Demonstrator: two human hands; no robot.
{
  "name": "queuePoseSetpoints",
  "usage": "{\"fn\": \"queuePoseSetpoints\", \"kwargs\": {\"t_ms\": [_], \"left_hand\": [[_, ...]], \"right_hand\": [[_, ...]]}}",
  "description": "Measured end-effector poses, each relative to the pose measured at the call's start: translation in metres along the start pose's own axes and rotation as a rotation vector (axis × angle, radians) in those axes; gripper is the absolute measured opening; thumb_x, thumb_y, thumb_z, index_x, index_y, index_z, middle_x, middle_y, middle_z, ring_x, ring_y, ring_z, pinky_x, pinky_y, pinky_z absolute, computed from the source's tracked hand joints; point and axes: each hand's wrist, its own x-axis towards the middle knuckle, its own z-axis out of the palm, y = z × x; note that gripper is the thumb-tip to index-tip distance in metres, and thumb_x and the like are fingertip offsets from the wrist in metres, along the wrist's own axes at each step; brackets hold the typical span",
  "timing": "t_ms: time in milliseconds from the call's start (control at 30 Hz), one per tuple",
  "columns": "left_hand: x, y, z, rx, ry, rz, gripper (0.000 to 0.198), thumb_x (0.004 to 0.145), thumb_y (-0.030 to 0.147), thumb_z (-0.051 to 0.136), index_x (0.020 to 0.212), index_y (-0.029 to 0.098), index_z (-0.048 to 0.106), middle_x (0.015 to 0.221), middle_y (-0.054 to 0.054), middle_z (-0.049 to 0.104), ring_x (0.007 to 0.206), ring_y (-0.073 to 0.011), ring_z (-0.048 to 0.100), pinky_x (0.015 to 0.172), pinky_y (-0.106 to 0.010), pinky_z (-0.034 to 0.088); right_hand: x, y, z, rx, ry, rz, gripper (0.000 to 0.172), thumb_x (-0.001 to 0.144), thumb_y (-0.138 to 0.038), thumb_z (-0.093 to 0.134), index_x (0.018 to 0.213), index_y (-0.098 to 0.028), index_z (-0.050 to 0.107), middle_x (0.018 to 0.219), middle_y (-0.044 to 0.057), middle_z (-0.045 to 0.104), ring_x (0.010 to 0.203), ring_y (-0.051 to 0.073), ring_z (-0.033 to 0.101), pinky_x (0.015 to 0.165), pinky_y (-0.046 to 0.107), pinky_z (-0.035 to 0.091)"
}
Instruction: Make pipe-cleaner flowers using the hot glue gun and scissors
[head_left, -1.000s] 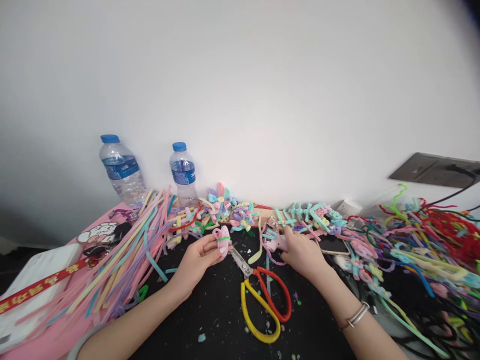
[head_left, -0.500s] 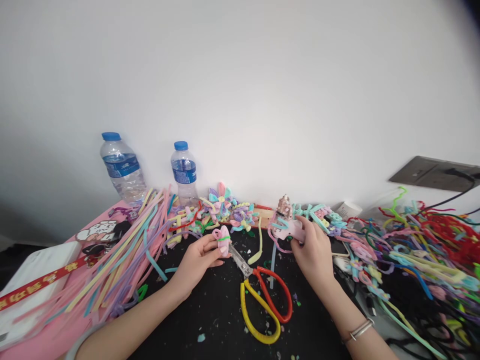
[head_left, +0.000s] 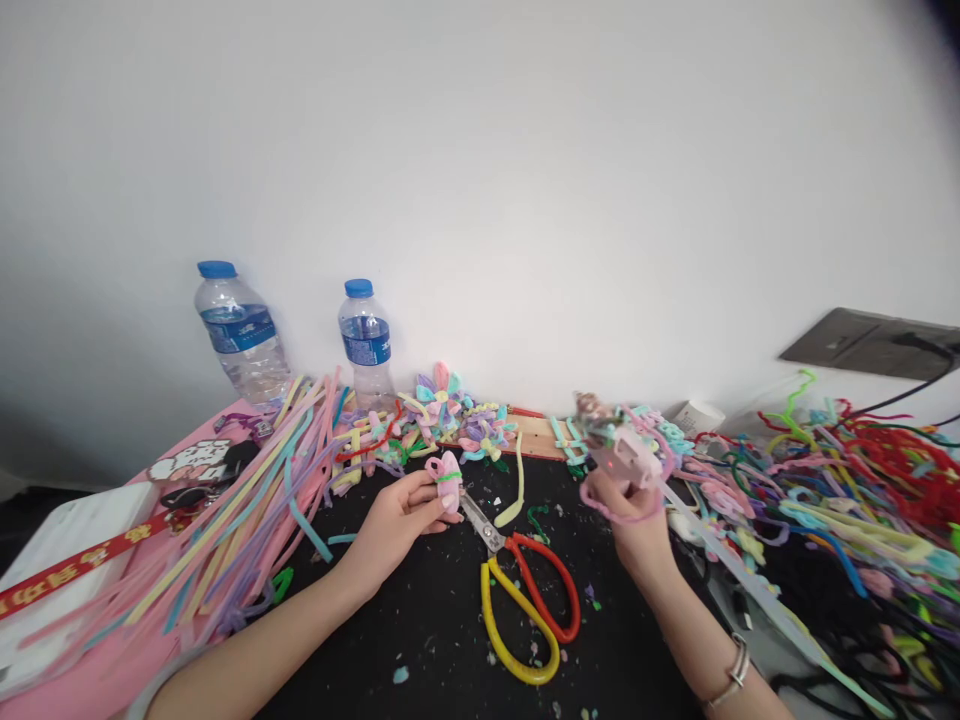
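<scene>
My left hand is closed, its fingertips pinching a small pink fuzzy-stem piece with a green band around it. At the right, my right hand grips a pink hot glue gun, slightly blurred by motion. A pink fuzzy stem loops around the gun, and a long pale translucent glue stick trails from it down to the right. Between my hands, scissors with one red and one yellow handle lie on the black mat, blades toward the left hand. Near them lies a pale yellow stem.
Two water bottles with blue caps stand against the wall. Long pastel stems lie over the pink surface at left, beside a white box. Fuzzy flowers line the back. Tangled stems heap at right, below a wall socket.
My right hand has moved right and turned the glue gun, so its glue stick now swings out toward the lower right. The left hand stays almost still with the pink piece.
</scene>
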Motion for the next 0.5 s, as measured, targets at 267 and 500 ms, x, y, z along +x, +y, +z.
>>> {"fn": "queuePoseSetpoints", "kwargs": {"t_ms": [267,500], "left_hand": [[0.001,-0.002,0.0,0.027,-0.036,-0.012,0.038,0.075,0.035,0.065,0.107,0.016,0.06,0.098,-0.009,0.071,0.086,-0.0232,0.069,0.07,-0.027,0.052],[-0.001,-0.004,0.003,0.072,-0.092,-0.012,0.033,0.077,0.032,0.063,0.105,0.016,0.063,0.099,-0.009,0.072,0.083,-0.0224,0.07,0.067,-0.026,0.052]], "right_hand": [[-0.03,0.001,0.034,0.157,-0.48,0.079,0.028,0.074,-0.036,0.066,0.096,-0.02,0.06,0.066,0.001,0.065,0.051,0.018,0.058,0.042,0.03,0.05],[-0.033,0.001,0.032,0.109,-0.613,0.001,0.008,0.078,-0.026,0.059,0.081,-0.021,0.064,0.067,0.002,0.063,0.065,0.021,0.061,0.06,0.032,0.053]]}}
